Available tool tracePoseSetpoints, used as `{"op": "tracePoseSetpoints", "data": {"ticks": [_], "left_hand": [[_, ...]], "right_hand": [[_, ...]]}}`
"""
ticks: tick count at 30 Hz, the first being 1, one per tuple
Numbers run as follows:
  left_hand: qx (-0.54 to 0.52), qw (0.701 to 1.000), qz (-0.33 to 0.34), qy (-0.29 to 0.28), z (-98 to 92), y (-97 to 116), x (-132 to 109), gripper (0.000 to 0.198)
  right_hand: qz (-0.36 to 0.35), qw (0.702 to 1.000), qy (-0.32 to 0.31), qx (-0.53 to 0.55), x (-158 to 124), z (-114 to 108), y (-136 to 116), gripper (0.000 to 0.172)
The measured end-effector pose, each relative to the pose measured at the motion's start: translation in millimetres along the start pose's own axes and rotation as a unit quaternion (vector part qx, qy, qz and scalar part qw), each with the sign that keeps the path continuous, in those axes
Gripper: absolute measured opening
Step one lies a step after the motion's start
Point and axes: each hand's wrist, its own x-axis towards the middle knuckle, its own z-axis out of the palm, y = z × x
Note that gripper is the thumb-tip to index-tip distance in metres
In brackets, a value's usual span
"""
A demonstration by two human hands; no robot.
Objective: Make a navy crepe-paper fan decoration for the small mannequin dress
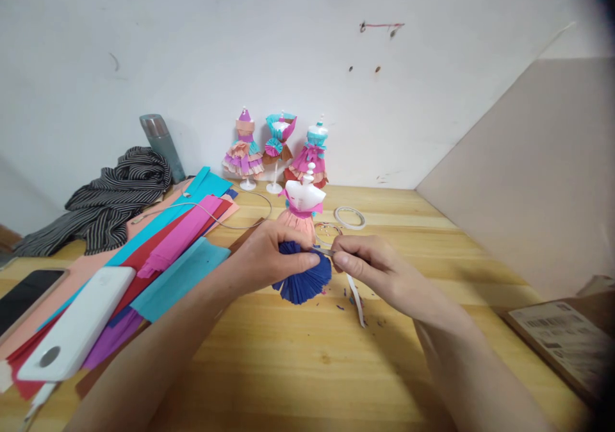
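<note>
My left hand (269,257) is closed on a dark blue pleated paper fan (305,281), thumb on top, just above the table. Opposite it, my right hand (369,262) pinches a narrow strip (323,250) that reaches across to the upper edge of the blue fan. A white strip of tape or backing paper (355,300) trails down below the right hand; whether it is joined to the pinched one is hidden. Directly behind the hands stands a small dress form (302,211) in a peach skirt with a white and pink top.
Three dressed miniature forms (245,143) stand along the wall. A tape roll (350,218) lies behind my right hand, with paper scraps nearby. At left are coloured crepe sheets (180,278), a white power bank (77,323), a phone (29,297), striped cloth (120,195) and a flask (163,147). A cardboard box (557,342) sits right.
</note>
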Motion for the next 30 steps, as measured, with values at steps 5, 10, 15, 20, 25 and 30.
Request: {"op": "tracePoseSetpoints", "data": {"ticks": [5,10,15,20,25,30], "left_hand": [[-0.005,1.0,-0.008,0.014,-2.6,2,1,0.018],[0.051,0.998,-0.04,0.005,-13.3,4,0,0.021],[0.098,0.994,-0.027,-0.038,-18.6,5,-1,0.02],[0.057,0.998,-0.006,-0.015,-14.8,6,-1,0.016],[0.024,1.0,-0.016,0.002,-13.6,6,-2,0.019],[0.032,0.999,-0.012,0.012,-12.5,6,-2,0.02]], "right_hand": [[-0.005,1.0,-0.003,-0.012,-4,-13,-3,0.057],[-0.03,0.996,-0.082,0.0,-9,-28,3,0.054],[-0.06,0.998,-0.002,0.013,-7,-16,4,0.055],[-0.012,1.0,-0.013,-0.015,-6,-6,-2,0.052],[0.016,0.999,-0.015,-0.033,-6,-9,-4,0.047],[0.024,0.999,-0.024,-0.034,-4,-8,-3,0.046]]}}
